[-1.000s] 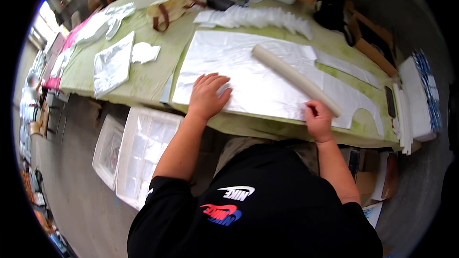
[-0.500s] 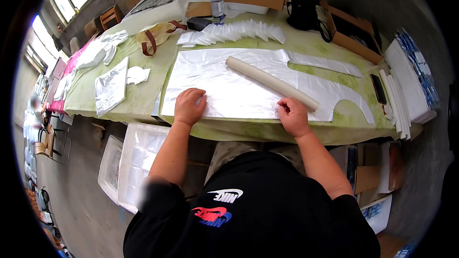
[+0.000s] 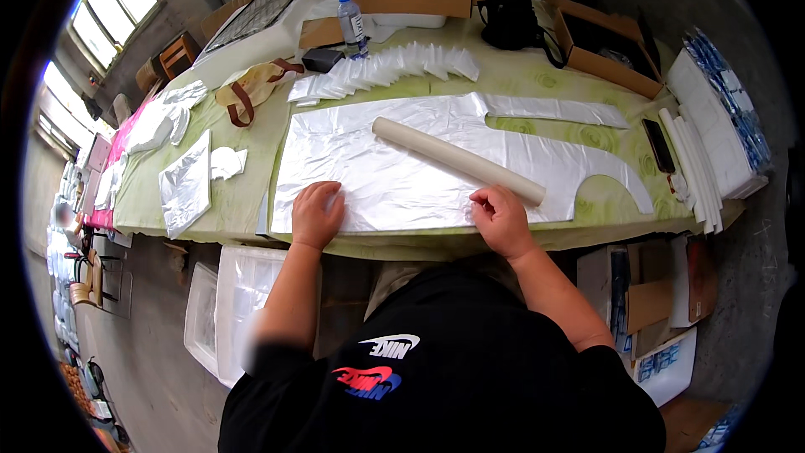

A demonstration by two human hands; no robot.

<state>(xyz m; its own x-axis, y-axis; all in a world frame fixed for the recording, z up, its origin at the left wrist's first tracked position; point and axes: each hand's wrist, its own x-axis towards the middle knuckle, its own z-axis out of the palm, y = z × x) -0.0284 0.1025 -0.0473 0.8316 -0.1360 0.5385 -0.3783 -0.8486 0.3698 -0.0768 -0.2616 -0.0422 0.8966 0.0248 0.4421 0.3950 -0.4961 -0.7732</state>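
Note:
A thin white plastic apron [image 3: 352,147] lies spread on the table, its two long straps reaching right around a rounded cut-out. Across it rests a beige tube [image 3: 457,159], slanting from upper left down to the right. On the apron's near left part, my left hand [image 3: 315,216] lies palm down with its fingers laid out on the plastic. Close to the tube's lower end, my right hand [image 3: 503,220] has its thumb and forefinger pinched on the apron near its front edge.
Behind the apron stands a row of folded clear plastic packets [image 3: 390,71], with a water bottle [image 3: 352,27] beyond. A phone [image 3: 659,146] and white rolls [image 3: 694,172] lie at the right. Folded white plastic [image 3: 186,184] is at the left. Below the table edge sits a plastic bin [image 3: 243,310].
The whole view has shifted slightly, so the table appears lower and further left. Both hands keep about the same places on the apron, and the tube has not visibly moved.

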